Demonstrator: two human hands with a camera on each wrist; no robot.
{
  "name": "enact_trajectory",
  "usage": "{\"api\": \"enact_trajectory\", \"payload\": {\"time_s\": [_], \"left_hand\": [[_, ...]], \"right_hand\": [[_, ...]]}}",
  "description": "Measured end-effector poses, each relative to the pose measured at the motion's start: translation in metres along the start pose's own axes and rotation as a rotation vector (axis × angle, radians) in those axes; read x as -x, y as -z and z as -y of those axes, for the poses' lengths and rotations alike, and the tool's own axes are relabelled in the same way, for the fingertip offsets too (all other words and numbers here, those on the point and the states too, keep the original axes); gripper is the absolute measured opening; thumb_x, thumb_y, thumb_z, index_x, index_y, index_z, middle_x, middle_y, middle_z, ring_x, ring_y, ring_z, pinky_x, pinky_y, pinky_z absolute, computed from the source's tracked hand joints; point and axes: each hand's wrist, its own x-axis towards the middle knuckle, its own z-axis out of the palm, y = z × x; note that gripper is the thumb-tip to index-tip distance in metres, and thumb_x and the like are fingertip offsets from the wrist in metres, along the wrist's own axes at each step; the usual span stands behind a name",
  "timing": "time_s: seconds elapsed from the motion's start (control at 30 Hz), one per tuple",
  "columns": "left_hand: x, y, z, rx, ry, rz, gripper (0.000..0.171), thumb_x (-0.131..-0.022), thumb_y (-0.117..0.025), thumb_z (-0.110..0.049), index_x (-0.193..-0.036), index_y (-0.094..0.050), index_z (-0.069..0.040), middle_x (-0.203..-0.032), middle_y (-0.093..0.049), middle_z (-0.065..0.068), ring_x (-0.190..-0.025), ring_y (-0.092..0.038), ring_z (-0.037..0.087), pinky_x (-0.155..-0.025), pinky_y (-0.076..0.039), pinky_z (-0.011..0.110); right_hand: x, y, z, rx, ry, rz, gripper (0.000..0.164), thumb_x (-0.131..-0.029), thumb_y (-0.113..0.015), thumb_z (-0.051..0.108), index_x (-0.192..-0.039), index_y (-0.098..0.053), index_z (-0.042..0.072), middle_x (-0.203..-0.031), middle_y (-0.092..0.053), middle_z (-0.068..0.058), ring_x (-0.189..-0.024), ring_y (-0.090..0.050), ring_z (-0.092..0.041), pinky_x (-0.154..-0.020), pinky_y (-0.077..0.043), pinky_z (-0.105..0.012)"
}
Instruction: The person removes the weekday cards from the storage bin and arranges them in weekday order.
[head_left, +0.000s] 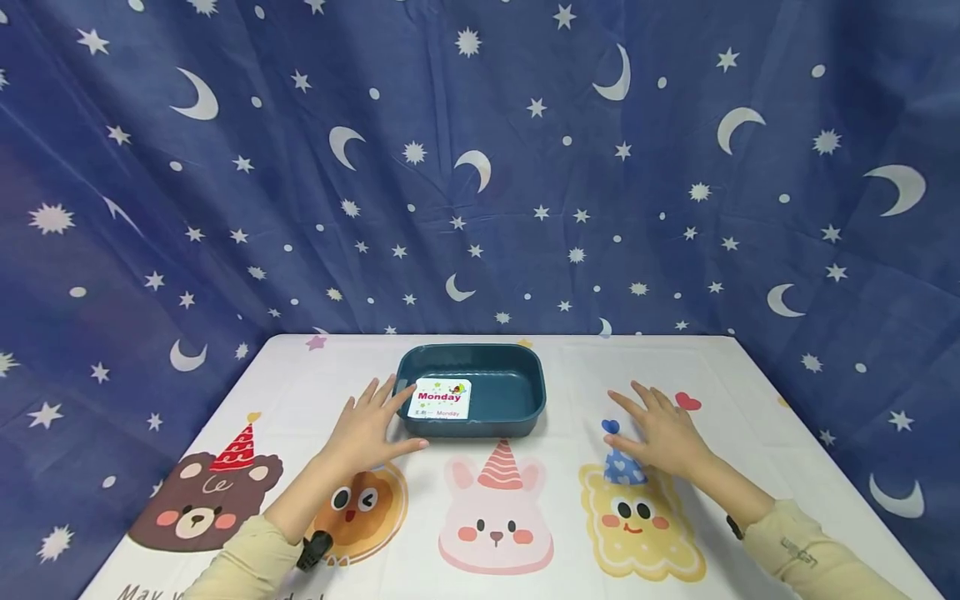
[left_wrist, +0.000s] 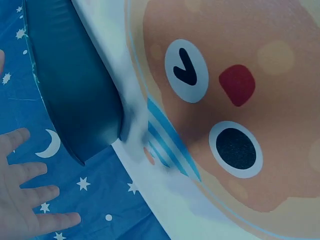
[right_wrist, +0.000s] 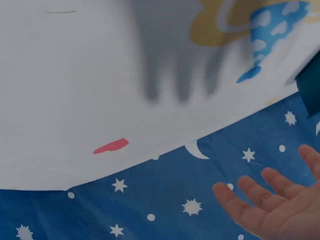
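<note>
"Head view: any risk?"
"The left hand [head_left: 362,429] sits at the left end of the teal dish [head_left: 480,428], mid-table, near the far edge. I can't tell contact; a nudge there could skew the dish and slide the Monday card [head_left: 440,402] inside. The right hand [head_left: 666,435] is well off its right side. Both are spread, holding nothing."
"Left wrist?"
"Palm showing, fingers splayed beside the dish."
"Right wrist?"
"Fingers loosely extended. Only the dish's corner shows, so I might misjudge reach."

Blue starry curtain [head_left: 517,192], wht cartoon tblcloth [head_left: 567,496]
</note>
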Motion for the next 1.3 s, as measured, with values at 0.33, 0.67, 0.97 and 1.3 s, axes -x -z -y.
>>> {"api": "enact_trajectory", "payload": {"time_s": [0.33,0.67,0.97,1.3], "left_hand": [[-0.001,0.004,-0.002,0.056,-0.027,-0.087,0.072,-0.079,-0.068,-0.053,-0.134,-0.052,-0.010,-0.140,-0.047,0.020,-0.129,-0.042,0.043,-0.099,-0.039,0.060],[-0.001,0.002,-0.007,0.163,-0.012,-0.167,0.048,-0.083,-0.069,-0.039,-0.120,-0.063,-0.009,-0.123,-0.062,0.017,-0.114,-0.057,0.036,-0.091,-0.048,0.053],[-0.003,0.004,-0.011,0.247,0.060,-0.229,0.032,-0.087,-0.067,-0.032,-0.109,-0.070,-0.010,-0.114,-0.067,0.013,-0.109,-0.061,0.034,-0.088,-0.051,0.050],[-0.009,0.002,-0.004,0.413,0.132,-0.312,0.029,-0.088,-0.066,-0.025,-0.112,-0.068,-0.008,-0.115,-0.067,0.014,-0.110,-0.060,0.035,-0.092,-0.048,0.052]], "right_hand": [[-0.004,0.011,0.008,-0.056,0.038,-0.053,0.055,-0.082,-0.069,0.038,-0.125,-0.058,0.006,-0.126,-0.054,-0.029,-0.110,-0.053,-0.049,-0.088,-0.044,-0.063],[-0.006,0.008,0.008,-0.112,0.034,-0.101,0.041,-0.084,-0.070,0.023,-0.116,-0.062,0.000,-0.112,-0.064,-0.022,-0.100,-0.061,-0.042,-0.082,-0.051,-0.053],[-0.012,0.005,0.014,-0.162,0.010,-0.103,0.037,-0.086,-0.068,0.022,-0.116,-0.063,0.001,-0.114,-0.064,-0.022,-0.106,-0.059,-0.041,-0.090,-0.047,-0.055],[-0.014,0.004,0.029,-0.262,-0.028,-0.131,0.033,-0.089,-0.065,0.021,-0.117,-0.062,0.002,-0.118,-0.063,-0.020,-0.110,-0.058,-0.039,-0.091,-0.047,-0.053]]}}
